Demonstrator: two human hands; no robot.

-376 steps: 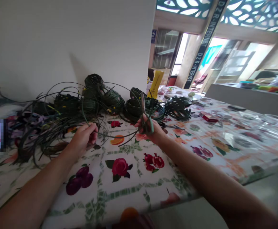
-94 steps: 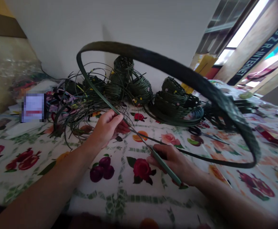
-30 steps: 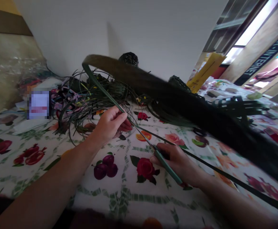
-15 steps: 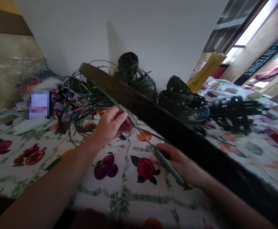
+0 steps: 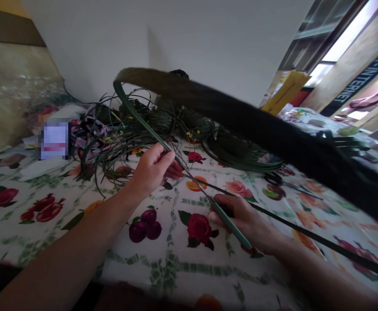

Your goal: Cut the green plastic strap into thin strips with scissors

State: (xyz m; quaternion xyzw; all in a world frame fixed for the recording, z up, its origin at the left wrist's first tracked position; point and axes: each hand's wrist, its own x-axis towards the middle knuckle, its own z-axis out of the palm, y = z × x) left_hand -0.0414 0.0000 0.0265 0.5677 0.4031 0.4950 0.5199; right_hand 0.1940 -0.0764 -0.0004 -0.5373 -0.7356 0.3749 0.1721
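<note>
My left hand (image 5: 153,169) pinches a long dark green strip (image 5: 137,114) near the middle of the table. From there the strip rises, bends over and sweeps blurred across the view to the right. My right hand (image 5: 240,218) is closed on the same strip lower down, where it looks lighter green; it rests on the flowered tablecloth (image 5: 176,259). A thin part of the strip runs from my right hand off to the lower right. Behind my left hand lies a tangle of loose green strips (image 5: 111,147).
Several dark green woven baskets (image 5: 189,121) stand against the white wall. Black-handled scissors (image 5: 274,179) lie on the cloth to the right. A yellow box (image 5: 284,90) and clutter fill the far right. Coloured scraps and plastic sit at the far left.
The looping strip has swung upward again and blurs across the right side. Both hands have kept their grip and place. Compared with 12.5 s ago, my right hand no longer holds scissors.
</note>
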